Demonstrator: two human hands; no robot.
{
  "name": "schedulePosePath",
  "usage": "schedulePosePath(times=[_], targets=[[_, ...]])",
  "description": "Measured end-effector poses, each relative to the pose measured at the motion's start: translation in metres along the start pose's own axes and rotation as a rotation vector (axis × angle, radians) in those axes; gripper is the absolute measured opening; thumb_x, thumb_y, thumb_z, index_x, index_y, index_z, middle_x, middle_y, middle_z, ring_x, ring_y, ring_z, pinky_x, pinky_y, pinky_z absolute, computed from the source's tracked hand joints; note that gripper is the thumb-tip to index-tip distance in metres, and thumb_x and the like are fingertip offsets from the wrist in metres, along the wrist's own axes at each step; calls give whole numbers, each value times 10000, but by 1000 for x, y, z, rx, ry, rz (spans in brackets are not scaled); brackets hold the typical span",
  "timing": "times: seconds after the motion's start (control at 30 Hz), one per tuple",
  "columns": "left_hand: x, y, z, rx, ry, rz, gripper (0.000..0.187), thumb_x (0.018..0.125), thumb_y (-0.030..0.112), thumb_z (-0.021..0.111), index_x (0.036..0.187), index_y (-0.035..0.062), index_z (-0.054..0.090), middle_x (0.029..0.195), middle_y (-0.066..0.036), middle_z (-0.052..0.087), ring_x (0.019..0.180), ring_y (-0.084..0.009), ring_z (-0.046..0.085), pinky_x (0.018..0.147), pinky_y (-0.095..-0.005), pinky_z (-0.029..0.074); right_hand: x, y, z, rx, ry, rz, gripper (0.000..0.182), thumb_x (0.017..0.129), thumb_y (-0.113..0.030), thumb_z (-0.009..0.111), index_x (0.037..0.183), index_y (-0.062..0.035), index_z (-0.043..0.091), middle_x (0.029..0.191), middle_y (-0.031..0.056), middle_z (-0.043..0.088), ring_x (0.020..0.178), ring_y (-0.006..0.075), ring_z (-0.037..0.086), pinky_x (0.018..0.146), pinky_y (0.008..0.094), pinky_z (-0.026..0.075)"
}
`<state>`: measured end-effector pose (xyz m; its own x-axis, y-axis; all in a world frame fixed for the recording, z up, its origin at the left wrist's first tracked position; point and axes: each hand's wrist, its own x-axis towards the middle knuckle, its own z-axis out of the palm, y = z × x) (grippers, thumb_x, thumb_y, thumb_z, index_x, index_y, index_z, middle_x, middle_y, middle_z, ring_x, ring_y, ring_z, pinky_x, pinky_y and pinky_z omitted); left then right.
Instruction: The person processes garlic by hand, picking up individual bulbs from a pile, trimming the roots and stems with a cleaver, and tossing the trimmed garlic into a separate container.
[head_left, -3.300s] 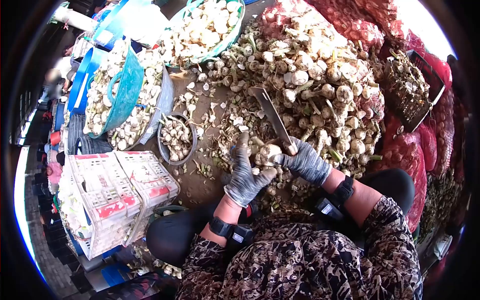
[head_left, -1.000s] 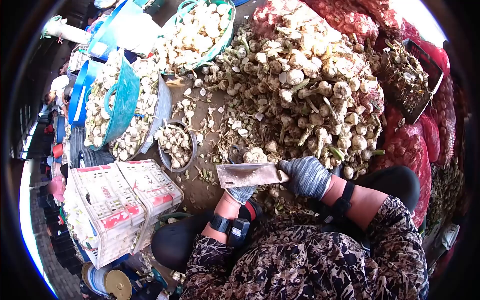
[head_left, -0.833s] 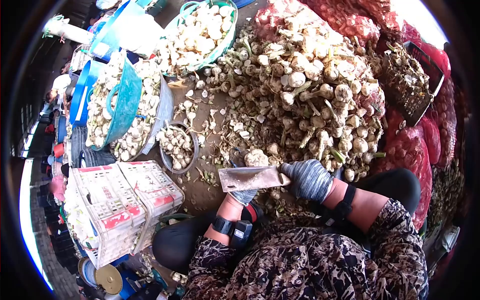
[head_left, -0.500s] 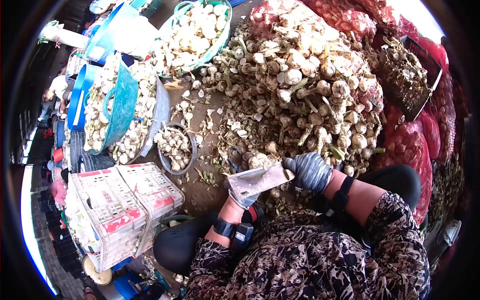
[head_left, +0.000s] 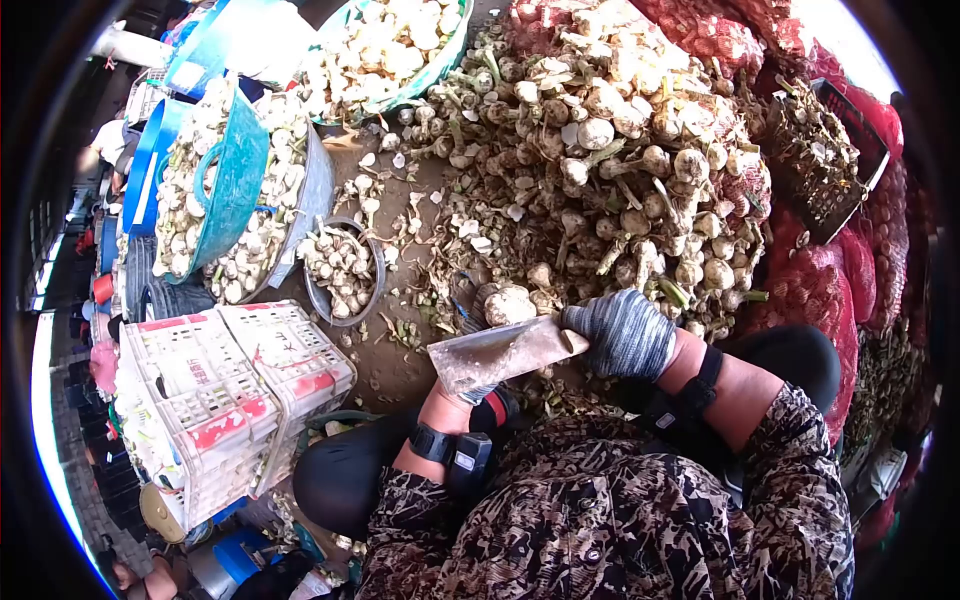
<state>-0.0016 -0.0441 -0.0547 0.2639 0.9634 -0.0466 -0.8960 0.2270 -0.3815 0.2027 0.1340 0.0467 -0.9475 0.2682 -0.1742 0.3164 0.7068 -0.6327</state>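
Observation:
A wide metal blade [head_left: 500, 353] lies across the space between my hands, its narrow end at my right hand [head_left: 622, 335]. That hand, in a grey knit glove, is closed around this end. My left hand [head_left: 478, 392] is gloved too and sits under the blade's wide part, which hides its fingers. Just beyond the blade is a pale garlic bulb [head_left: 508, 305]. A large heap of garlic with stems [head_left: 620, 170] rises in front of my hands.
Red mesh sacks [head_left: 815, 290] line the right side, with a dark crate [head_left: 830, 150] above them. On the left are a white crate [head_left: 215, 385], a round bucket of garlic [head_left: 378, 280], a green basin [head_left: 235, 185] and a grey tub [head_left: 318, 190].
The blade and my left hand have shifted slightly left in view. My right hand still holds the blade's narrow end. The view has moved a little.

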Motion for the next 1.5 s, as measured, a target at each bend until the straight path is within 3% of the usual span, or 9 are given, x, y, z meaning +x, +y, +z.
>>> schedulePosePath(times=[0.07, 0.37, 0.47, 0.5, 0.63, 0.73, 0.87, 1.17, 1.5], targets=[[1, -6, 4, 205, -138, 1, 612, 1055, 304, 374, 1527, -40, 192, 1593, -178, 242, 1418, -258, 358, 1171, -401, 334, -1, -5, -2, -23, -13, 14, 219, 783, -288, 671, 950, -147, 656, 738, 135, 652, 722, 367, 662, 615, 467, 515], [9, -16, 16, -182, 309, -56, 593, 1016, 317, 478, 1500, 13, 321, 1560, -140, 347, 1402, -252, 392, 1176, -418, 322, 1, 27, 16, -135, -111, -15, 272, 739, -196, 643, 1002, -128, 630, 761, 140, 666, 742, 351, 681, 606, 465, 518], [22, -31, 60, 2295, 323, -144, 688, 843, 218, 775, 1410, 62, 418, 1335, -81, 580, 1195, -212, 566, 1045, -378, 456, 2, 63, 26, -99, 19, 156, 287, 759, -210, 680, 1030, -132, 628, 753, 139, 670, 731, 350, 683, 628, 446, 534], [17, -46, 51, 2031, 289, 214, 768, 811, 217, 811, 1428, 58, 382, 1244, -72, 607, 1135, -205, 580, 1020, -362, 461, 4, 76, 21, -45, 33, 288, 320, 759, -220, 703, 1061, -139, 634, 771, 142, 680, 738, 350, 686, 640, 433, 543], [28, -43, 67, 2104, 375, 282, 804, 804, 280, 820, 1410, 17, 362, 1289, -113, 578, 1179, -231, 556, 1024, -367, 446, 4, 69, 27, 195, 234, 442, 357, 801, -173, 718, 1145, -110, 644, 846, 156, 697, 772, 305, 701, 698, 390, 560], [25, -18, 23, 2040, 488, 327, 755, 847, 358, 766, 1400, 17, 383, 1288, -127, 583, 1187, -264, 568, 992, -399, 475, 4, 25, 15, 209, 305, 203, 293, 840, -318, 708, 1064, -134, 662, 777, 151, 681, 729, 366, 674, 648, 430, 545], [21, -14, 22, 3172, 165, 551, 571, 927, 363, 635, 1421, 147, 449, 1408, -112, 496, 1266, -288, 502, 1064, -482, 407, 0, 0, 7, 100, 129, 101, 249, 812, -292, 700, 980, -120, 636, 763, 141, 669, 738, 375, 667, 639, 461, 529], [28, -20, 16, 3102, 307, 617, 428, 944, 325, 562, 1306, 99, 543, 1263, -127, 594, 1242, -323, 532, 1133, -590, 312, 1, -4, 12, 52, -33, 129, 273, 818, -305, 692, 1008, -120, 626, 741, 165, 661, 726, 389, 665, 638, 487, 516], [35, -27, 12, 2984, 355, 714, 399, 921, 225, 649, 1288, 117, 540, 1215, -99, 613, 1100, -296, 595, 983, -434, 468, 4, 21, 23, -32, -82, 188, 267, 770, -217, 670, 1015, -123, 625, 777, 166, 677, 757, 381, 679, 660, 486, 525]])
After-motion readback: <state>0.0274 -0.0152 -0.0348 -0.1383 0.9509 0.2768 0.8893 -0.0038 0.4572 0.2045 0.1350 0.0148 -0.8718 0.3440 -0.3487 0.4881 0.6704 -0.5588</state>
